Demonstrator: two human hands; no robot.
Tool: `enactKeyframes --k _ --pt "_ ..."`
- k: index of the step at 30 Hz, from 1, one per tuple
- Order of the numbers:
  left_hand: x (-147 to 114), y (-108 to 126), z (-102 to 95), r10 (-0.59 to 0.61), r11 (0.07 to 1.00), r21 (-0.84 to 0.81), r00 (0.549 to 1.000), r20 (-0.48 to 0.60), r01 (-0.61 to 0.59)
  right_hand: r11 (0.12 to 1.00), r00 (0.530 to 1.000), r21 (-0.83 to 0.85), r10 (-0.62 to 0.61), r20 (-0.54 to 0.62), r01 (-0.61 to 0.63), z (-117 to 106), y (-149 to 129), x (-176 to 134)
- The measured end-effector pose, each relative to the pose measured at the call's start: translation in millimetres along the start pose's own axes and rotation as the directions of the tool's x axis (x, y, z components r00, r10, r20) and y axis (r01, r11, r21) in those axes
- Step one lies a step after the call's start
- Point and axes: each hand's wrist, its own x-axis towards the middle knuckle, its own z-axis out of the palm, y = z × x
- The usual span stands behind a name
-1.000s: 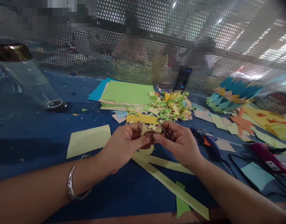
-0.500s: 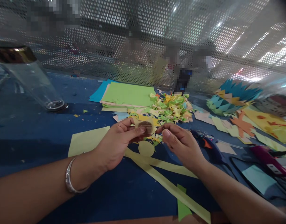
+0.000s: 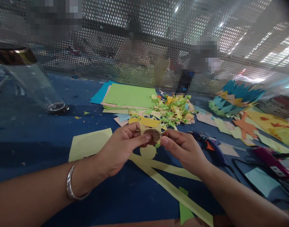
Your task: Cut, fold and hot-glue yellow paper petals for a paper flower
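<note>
My left hand (image 3: 125,146) pinches a small piece of pale yellow paper (image 3: 144,127) with a brown round disc (image 3: 155,135) lying against it. The left thumb presses on the disc's left edge. My right hand (image 3: 182,146) is closed at the disc's right side, its thumb and finger together around a thin, dark, pointed tool (image 3: 161,134). Most of that tool is hidden by the fingers, so its kind does not show. Below the hands a pale yellow paper circle (image 3: 148,152) lies on the blue table, beside long yellow paper strips (image 3: 168,184).
Behind the hands are stacked coloured sheets (image 3: 133,94) and a heap of paper flowers (image 3: 174,108). A glue gun (image 3: 214,149) and purple power strip (image 3: 273,162) with cables lie right. A glass bottle (image 3: 37,82) stands left; a paper crown (image 3: 235,99) sits far right.
My left hand has shifted slightly right with the paper and disc. The right hand has lowered a little, and the tool's tip now meets the disc's right edge.
</note>
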Motion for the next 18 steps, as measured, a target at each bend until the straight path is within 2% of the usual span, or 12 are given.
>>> enactKeyframes --k 11,18 --pt "2.1 -0.9 -3.0 0.001 1.0 0.007 0.999 0.037 -0.002 0.988 0.998 0.145 0.039 0.056 -0.047 0.2 6.3 -3.2" --pt "-0.8 1.0 -1.7 0.051 0.998 0.034 0.998 0.033 -0.052 0.98 0.998 0.195 0.028 0.063 -0.04 -1.2 2.0 -2.6"
